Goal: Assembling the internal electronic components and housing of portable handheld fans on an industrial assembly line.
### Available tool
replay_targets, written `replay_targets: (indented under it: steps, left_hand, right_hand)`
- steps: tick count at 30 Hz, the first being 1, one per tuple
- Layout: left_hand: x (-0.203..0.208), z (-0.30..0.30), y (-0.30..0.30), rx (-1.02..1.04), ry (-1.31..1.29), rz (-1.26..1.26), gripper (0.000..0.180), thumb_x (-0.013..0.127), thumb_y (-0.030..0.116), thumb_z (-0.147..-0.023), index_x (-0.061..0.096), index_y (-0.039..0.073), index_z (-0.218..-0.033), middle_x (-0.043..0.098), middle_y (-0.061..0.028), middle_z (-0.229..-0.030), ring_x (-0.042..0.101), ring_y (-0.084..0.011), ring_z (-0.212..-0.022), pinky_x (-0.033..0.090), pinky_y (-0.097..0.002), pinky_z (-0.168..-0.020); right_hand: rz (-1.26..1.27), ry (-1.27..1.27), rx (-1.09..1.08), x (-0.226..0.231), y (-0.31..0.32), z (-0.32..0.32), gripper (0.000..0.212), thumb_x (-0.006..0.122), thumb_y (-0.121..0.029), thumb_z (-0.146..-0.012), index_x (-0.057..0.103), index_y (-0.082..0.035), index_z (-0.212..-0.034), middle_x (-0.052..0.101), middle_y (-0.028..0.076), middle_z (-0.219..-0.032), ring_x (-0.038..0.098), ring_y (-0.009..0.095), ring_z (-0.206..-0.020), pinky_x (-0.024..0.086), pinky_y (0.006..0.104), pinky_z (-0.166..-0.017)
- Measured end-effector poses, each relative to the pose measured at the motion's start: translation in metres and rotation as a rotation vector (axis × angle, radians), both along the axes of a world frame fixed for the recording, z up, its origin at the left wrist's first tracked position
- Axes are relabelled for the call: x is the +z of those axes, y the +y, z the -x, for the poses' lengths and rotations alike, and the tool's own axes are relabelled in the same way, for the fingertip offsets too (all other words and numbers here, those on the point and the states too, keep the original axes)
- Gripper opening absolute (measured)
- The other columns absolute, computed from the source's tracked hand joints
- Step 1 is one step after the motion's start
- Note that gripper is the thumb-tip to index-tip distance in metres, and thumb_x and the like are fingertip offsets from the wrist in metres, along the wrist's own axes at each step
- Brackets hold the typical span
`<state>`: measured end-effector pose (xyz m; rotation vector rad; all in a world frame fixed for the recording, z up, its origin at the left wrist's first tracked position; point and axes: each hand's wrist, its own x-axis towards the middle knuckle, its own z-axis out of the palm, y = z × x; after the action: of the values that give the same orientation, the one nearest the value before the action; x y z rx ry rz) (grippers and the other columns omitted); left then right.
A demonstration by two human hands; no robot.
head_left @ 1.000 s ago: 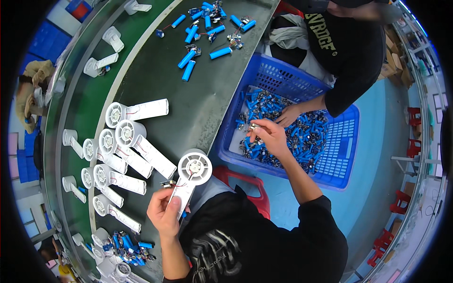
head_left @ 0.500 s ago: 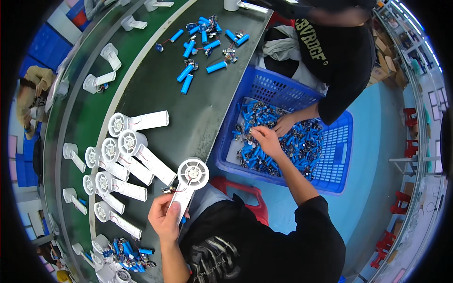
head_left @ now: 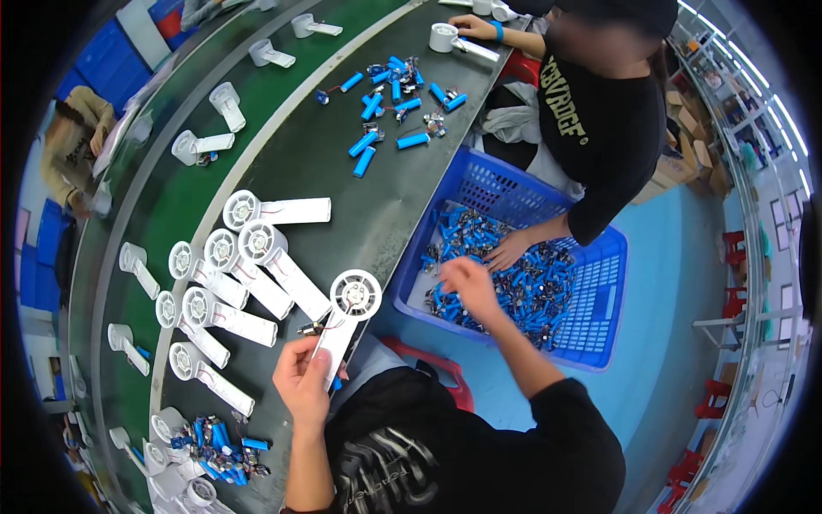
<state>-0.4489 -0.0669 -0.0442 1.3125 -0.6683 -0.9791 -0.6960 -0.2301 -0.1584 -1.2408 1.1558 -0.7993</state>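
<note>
My left hand point(head_left: 304, 373) is closed around the handle of a white handheld fan housing point(head_left: 355, 295), its round head tilted up toward the far side. Red wires run from the fan's motor to a small circuit board point(head_left: 310, 328) beside my fingers. A bit of blue, maybe a battery cell, shows under that hand. Over the near left part of a blue plastic basket point(head_left: 616, 295), my right hand point(head_left: 471, 287) has its fingers drawn together; whatever they hold, if anything, cannot be made out. Blue battery cells with circuit boards point(head_left: 548, 295) fill the basket.
Several white fan housings point(head_left: 224, 319) lie on the dark conveyor belt point(head_left: 360, 227) to the left. One battery pile point(head_left: 224, 450) is near, another point(head_left: 398, 90) far. A co-worker's hand point(head_left: 509, 248) rests in the basket; their other hand point(head_left: 471, 26) touches a far fan housing.
My right hand has drawn back a little to the left and nearer. The co-worker's other hand has come into view at the far fan housing. My left hand keeps its hold.
</note>
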Motion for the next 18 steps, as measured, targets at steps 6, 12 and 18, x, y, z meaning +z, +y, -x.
replay_targets:
  steps: [6,12,18]
  left_hand:
    - [0.014,0.021,0.029,0.182,-0.128,0.069,0.018,0.055,0.006,-0.088,0.052,-0.006,-0.101,0.062,-0.0148,-0.079,0.059,-0.0164,-0.058,0.049,-0.0262,-0.052]
    - [0.022,-0.003,0.081,0.300,-0.432,0.079,0.025,0.059,0.008,-0.086,0.051,-0.006,-0.106,0.056,-0.0167,-0.112,0.059,-0.0191,-0.092,0.048,-0.0309,-0.082]
    - [0.013,-0.022,0.109,0.374,0.166,0.307,0.041,0.055,0.004,-0.090,0.035,0.001,-0.126,0.061,-0.0150,-0.103,0.060,-0.0172,-0.090,0.047,-0.0285,-0.080]
  right_hand:
    - [-0.200,-0.376,0.446,0.120,0.097,-0.112,0.019,0.053,-0.012,-0.093,0.058,0.003,-0.104,0.064,0.006,-0.087,0.061,0.011,-0.072,0.050,0.0261,-0.063]
    - [-0.155,-0.498,0.535,0.118,0.133,-0.175,0.019,0.058,-0.014,-0.091,0.059,0.001,-0.103,0.063,0.002,-0.088,0.059,0.008,-0.076,0.047,0.0233,-0.065]
    - [-0.247,-0.339,0.604,0.117,0.142,-0.190,0.015,0.057,-0.010,-0.089,0.059,0.003,-0.097,0.064,0.008,-0.086,0.062,0.013,-0.075,0.052,0.0270,-0.068]
